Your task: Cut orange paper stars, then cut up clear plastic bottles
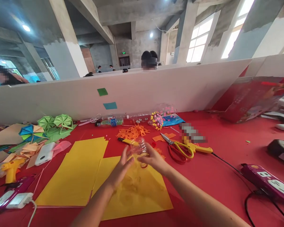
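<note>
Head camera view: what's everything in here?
Table: one, red, foreground
Partition: one, white, behind table
Paper squares: two, green and blue, on partition
Paper sheets: several, yellow, near centre
Cutouts: many, orange, beyond sheets
Box cutter: one, yellow and black, beside cutouts
Scissors: one, red and yellow, right of centre
Glue guns: two, yellow, left and right
Power strips: two, purple, left and right
Bottle: one, blue labelled, near partition
Star decoration: one, pink and yellow, near partition
Pleated paper shapes: three, green and multicoloured, left
Device: one, white, left
Box: one, red, right
Windows: several, bright, background
People: several, mostly hidden, beyond partition
Plastic piece: one, clear, over sheets
Left hand: one, bare, beside plastic piece
Right hand: one, bare, holding plastic piece
</note>
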`<state>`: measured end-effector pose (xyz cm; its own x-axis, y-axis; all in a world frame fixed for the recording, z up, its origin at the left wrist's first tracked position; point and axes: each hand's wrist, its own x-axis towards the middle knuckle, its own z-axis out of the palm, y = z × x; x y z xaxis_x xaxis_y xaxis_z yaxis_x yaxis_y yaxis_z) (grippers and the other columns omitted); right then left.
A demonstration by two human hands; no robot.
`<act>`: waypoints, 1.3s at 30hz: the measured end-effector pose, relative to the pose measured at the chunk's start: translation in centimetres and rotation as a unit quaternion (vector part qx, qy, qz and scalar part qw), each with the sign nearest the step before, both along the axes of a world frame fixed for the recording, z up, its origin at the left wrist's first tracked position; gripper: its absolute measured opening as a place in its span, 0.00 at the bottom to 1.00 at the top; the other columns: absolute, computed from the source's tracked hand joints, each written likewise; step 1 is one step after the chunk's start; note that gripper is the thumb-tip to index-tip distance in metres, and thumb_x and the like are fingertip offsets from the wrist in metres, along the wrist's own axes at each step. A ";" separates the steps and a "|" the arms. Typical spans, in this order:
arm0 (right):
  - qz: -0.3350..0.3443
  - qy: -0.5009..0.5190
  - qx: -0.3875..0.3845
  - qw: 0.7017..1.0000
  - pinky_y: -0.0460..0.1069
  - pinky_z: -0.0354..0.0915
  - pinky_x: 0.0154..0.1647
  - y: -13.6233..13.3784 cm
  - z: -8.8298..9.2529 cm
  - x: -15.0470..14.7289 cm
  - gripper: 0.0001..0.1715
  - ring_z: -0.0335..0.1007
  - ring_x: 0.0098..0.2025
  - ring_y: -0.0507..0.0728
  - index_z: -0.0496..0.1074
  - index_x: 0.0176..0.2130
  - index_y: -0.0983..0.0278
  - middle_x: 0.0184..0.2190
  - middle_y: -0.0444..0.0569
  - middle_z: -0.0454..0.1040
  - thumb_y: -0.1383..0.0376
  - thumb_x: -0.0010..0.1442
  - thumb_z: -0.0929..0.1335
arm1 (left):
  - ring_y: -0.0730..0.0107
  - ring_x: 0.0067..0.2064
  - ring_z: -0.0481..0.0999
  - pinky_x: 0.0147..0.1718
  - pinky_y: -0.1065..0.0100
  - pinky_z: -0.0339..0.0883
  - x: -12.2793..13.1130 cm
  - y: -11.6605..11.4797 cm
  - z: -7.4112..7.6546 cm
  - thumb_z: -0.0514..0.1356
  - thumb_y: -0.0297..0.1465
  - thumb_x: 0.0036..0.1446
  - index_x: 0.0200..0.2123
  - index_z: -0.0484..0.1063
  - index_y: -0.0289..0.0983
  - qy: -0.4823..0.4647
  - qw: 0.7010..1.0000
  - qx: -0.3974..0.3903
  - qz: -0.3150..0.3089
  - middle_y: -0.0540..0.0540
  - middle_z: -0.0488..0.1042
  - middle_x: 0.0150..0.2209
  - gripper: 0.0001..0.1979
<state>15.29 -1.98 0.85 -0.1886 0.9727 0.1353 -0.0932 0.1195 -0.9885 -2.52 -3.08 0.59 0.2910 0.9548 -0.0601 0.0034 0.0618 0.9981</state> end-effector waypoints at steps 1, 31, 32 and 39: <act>-0.026 0.003 0.001 1.000 0.53 0.64 0.48 0.3 -0.2 1.2 0.29 0.70 0.46 0.59 0.65 0.46 0.62 0.44 0.48 0.74 0.64 0.43 0.72 | 0.57 0.65 0.54 0.61 0.54 0.48 -1.0 0.3 -0.4 0.61 0.41 0.51 0.57 0.60 0.46 0.056 0.998 0.028 0.030 0.42 0.60 0.62 0.30; -0.227 0.038 0.023 0.973 0.53 0.65 0.48 0.1 -2.6 7.7 0.27 0.70 0.48 0.61 0.68 0.49 0.59 0.46 0.49 0.75 0.57 0.49 0.71 | 0.57 0.63 0.58 0.62 0.56 0.47 -2.7 -4.9 -4.3 0.58 0.37 0.56 0.58 0.63 0.48 0.310 0.920 0.215 -0.106 0.48 0.61 0.62 0.25; -0.231 0.039 0.023 0.972 0.53 0.65 0.48 0.2 -2.6 7.7 0.27 0.70 0.48 0.61 0.68 0.49 0.59 0.46 0.49 0.74 0.57 0.49 0.71 | 0.57 0.62 0.61 0.61 0.58 0.50 -3.2 -4.6 -4.3 0.58 0.37 0.55 0.55 0.68 0.48 0.304 0.927 0.206 -0.077 0.48 0.64 0.60 0.22; -0.244 0.045 0.018 0.969 0.53 0.66 0.45 0.2 -1.9 7.7 0.26 0.71 0.46 0.61 0.69 0.47 0.60 0.43 0.48 0.76 0.56 0.47 0.72 | 0.63 0.27 0.72 0.30 0.69 0.64 -6.4 -2.2 -0.9 0.58 0.39 0.52 0.25 0.73 0.43 0.391 0.886 0.222 0.115 0.46 0.73 0.24 0.09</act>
